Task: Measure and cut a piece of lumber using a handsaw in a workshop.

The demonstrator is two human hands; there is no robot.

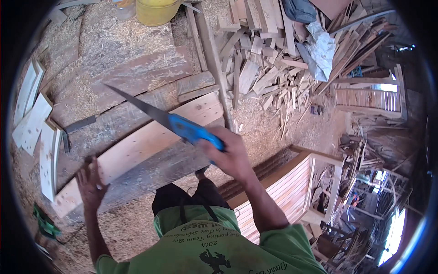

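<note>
A handsaw (153,109) with a blue handle and a dark tapered blade is in my right hand (230,155), its tip pointing to the far left. The blade hangs over a long pale wooden board (137,146) lying slantwise on the workbench (155,176); whether they touch I cannot tell. Near the board's left end, my left hand (90,182) rests on the wood with its fingers spread. A dark try square (80,124) lies on the bench beyond the board. Several pale cut boards (48,157) lie at the left, beside my left hand.
Wood offcuts (269,68) are heaped beyond the bench on the right. A slatted wooden frame (283,192) stands close to my right arm. At the top are a yellow container (157,11) and scattered sawdust. A green object (45,223) lies at lower left.
</note>
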